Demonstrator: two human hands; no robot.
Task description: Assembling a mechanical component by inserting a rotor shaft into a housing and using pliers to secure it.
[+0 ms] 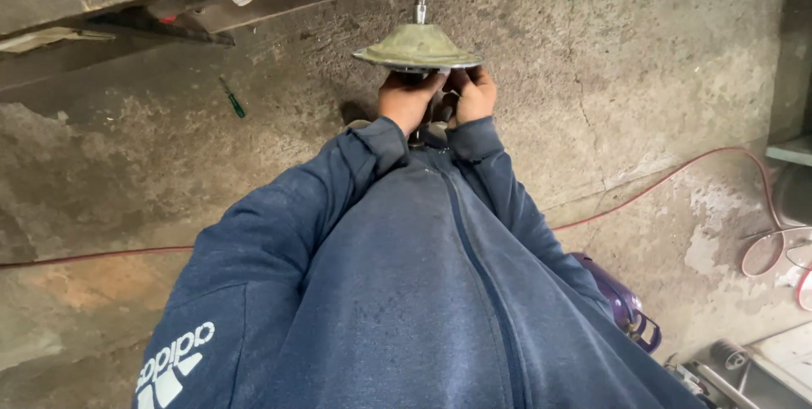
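Part: metal cone flange [417,45] with upright shaft, directly above your fingertips.
Left hand [407,98]: fingers curled under the rim, gripping.
Right hand [474,93]: likewise clamped, apparently on the underside.
Handling: likely heavy, rigid, thin-edged; support beneath the rim.

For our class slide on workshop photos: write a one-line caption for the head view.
Both hands, left hand and right hand, hold a cone-shaped metal part with a shaft above a concrete floor.

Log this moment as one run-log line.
left hand: grips under cone-shaped metal part | right hand: grips same part | part: shaft up, above concrete floor | green screwdriver: on floor, apart
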